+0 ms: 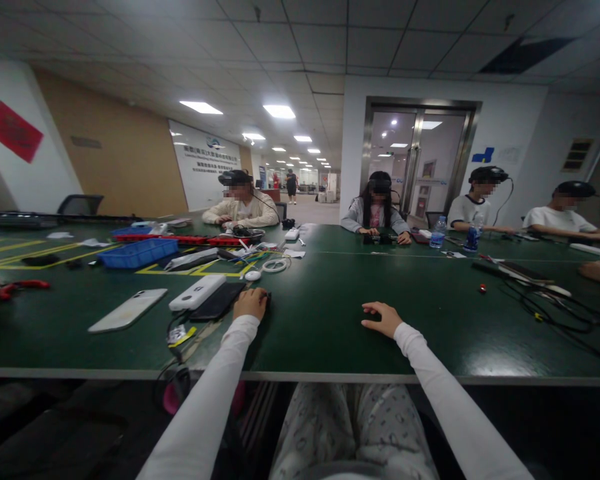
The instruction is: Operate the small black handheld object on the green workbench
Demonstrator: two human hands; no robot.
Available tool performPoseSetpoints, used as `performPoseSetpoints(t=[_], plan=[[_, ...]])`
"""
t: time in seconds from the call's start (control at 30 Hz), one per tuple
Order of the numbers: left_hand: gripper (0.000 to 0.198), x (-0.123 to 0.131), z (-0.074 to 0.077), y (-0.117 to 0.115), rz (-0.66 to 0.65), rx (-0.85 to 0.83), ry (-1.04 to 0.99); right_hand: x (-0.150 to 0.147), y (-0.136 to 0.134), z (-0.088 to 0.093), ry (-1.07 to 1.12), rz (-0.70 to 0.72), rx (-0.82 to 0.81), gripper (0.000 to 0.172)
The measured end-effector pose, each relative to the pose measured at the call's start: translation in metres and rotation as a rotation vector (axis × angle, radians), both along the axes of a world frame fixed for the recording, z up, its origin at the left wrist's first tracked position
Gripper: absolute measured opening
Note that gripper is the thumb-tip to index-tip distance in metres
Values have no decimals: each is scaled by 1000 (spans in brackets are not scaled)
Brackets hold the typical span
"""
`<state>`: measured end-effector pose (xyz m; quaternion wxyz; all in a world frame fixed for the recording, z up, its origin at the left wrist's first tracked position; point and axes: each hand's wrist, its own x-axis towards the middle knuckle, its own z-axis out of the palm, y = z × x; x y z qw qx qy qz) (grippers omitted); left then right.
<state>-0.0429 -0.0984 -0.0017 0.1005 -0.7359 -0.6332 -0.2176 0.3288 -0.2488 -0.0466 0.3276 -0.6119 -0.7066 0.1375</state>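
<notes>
My left hand (pixel 251 304) rests on the green table (pixel 320 327) with its fingers curled over a small dark object, mostly covered by the hand. Just left of it lie a black phone-like slab (pixel 217 301) and a white power bank (pixel 198 292). Beyond the fingertips sits a small round white piece (pixel 253 275). Farther left is a white smartphone (pixel 129 310), lying flat. My right hand (pixel 383 319) hovers at or just above the tabletop, thumb and fingers apart, holding nothing.
A blue tray (pixel 139 253), a coiled white cable (pixel 274 265) and tools lie to the left. Red-handled pliers (pixel 23 288) are near a person's hand at far left. Black cables (pixel 555 307) and bottles (pixel 437 233) are on the right. Several people sit opposite.
</notes>
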Motion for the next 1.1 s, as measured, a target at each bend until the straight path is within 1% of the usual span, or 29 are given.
performPoseSetpoints(t=[0.2, 0.37, 0.53, 0.8, 0.9, 0.97, 1.1], plan=[[26, -3, -5, 5, -28, 24, 21, -2, 1, -1, -6, -22, 29, 47], [26, -3, -5, 5, -23, 15, 21, -2, 0, 1, -12, -20, 18, 46], [28, -3, -6, 7, -19, 18, 20, -1, 2, -2, -12, -17, 31, 46], [30, -1, -4, 6, -5, -32, 8, 0, 3, -3, -14, -13, 36, 46], [30, 4, -2, 2, -9, -65, 2, -1, 2, -2, -23, -15, 32, 46], [30, 11, -2, -2, -35, -75, 7, -2, 2, -1, -26, -16, 30, 46], [29, 37, -6, -12, -113, -66, 14, -2, 2, -2, -31, -25, 36, 45]])
